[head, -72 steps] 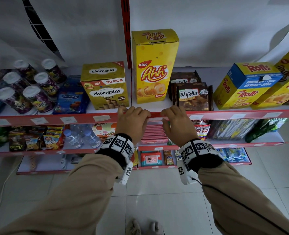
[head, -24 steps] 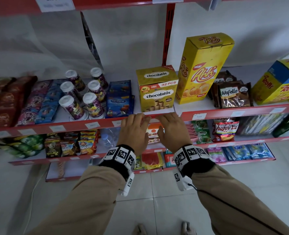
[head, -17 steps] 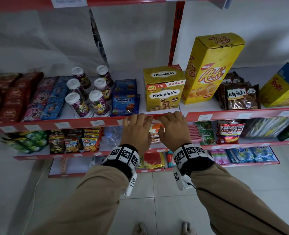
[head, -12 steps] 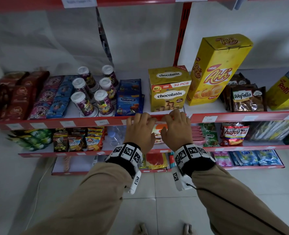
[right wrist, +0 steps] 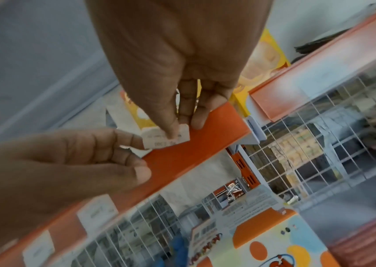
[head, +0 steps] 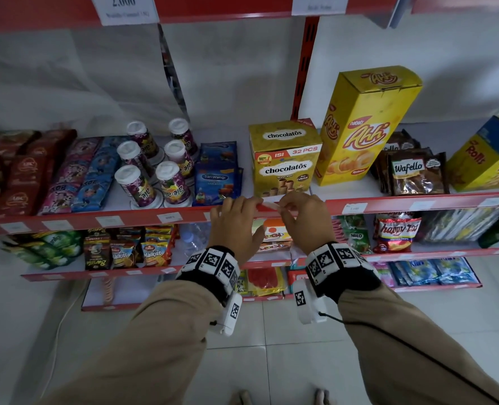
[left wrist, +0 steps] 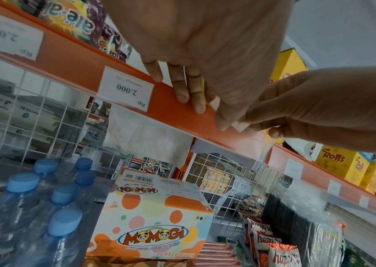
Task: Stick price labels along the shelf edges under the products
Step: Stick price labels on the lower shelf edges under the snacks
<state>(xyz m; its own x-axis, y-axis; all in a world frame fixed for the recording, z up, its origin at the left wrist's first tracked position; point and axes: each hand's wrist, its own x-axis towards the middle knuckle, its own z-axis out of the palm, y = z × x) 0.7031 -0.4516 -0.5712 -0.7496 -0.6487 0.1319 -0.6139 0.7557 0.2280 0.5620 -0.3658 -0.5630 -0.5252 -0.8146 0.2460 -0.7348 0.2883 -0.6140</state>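
A small white price label (head: 271,204) lies against the red shelf edge (head: 388,204) just under the yellow chocolatos box (head: 283,159). My left hand (head: 239,209) holds the label's left end, its other fingers resting on the edge strip (left wrist: 136,101). My right hand (head: 292,207) pinches the right end. In the right wrist view the thumb presses the label (right wrist: 157,142) onto the strip, and the left hand (right wrist: 68,162) meets it from the left. In the left wrist view only a corner of the label (left wrist: 240,127) shows past my thumb.
Other white labels (head: 169,217) sit along the same edge. On the shelf stand ale-ale cups (head: 154,171), SariWangi packs (head: 219,176), a tall Ahh box (head: 359,127) and Wafello packs (head: 412,173). Below are water bottles (left wrist: 45,198) and a Momogi box (left wrist: 155,225).
Both hands have moved left along the shelf edge, from under the Ahh box to under the chocolatos box. They lay over the strip before; now the label shows between the fingertips.
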